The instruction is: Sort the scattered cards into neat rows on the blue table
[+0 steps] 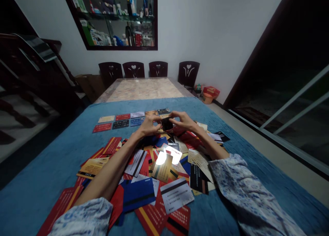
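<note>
Between my two hands a small black card (167, 123) is held up above the far edge of a heap of bank cards. My left hand (150, 125) pinches its left side with thumb and fingers. On its right side, my right hand (183, 121) grips it the same way. The loose cards spread out below my forearms, overlapping at all angles; a blue card (138, 194), a white card (177, 195) and a gold card (162, 169) lie on top. Just beyond my left hand, cards lie in two rows, among them a red card (102, 127) and a black card (120, 124).
A blue cloth (64, 153) covers the near part of the table, and the bare marbled tabletop (146, 88) shows farther off. Several dark chairs (133, 70) stand along the far wall. An orange bucket (207, 98) sits on the floor at the right.
</note>
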Demonstrator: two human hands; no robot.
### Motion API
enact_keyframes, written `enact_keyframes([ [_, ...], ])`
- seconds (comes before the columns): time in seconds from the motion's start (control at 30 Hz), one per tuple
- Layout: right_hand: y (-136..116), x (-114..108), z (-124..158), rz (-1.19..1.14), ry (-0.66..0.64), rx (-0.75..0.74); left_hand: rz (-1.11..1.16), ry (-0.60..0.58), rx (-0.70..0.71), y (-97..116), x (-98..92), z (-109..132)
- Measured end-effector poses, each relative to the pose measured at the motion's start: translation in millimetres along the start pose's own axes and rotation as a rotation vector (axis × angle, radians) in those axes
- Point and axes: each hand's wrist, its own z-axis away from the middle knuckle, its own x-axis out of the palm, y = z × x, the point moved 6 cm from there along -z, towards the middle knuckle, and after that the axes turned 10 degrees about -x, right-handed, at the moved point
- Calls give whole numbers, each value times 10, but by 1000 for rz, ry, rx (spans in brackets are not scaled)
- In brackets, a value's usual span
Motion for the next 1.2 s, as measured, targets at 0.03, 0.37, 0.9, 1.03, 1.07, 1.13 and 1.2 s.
enact_keyframes([
  [0.03,-13,0,-6,5,3,-11,0,10,-7,0,-7,-2],
  [0.37,-21,-19,-31,209,-7,-111,38,75,-49,-46,26,-28],
  [0.9,-14,84,-35,472,-156,-119,59,16,-179,-126,132,-6],
  [1.03,-22,57,-6,363,-167,-115,-12,14,-253,-209,120,-1],
  [1.07,-3,53,6,334,-169,-101,-22,7,-266,-226,120,1],
  [1.13,57,59,33,286,-179,-62,-34,-10,-286,-252,120,4],
  [1.2,123,73,60,249,-184,-23,-39,-18,-297,-269,118,7],
])
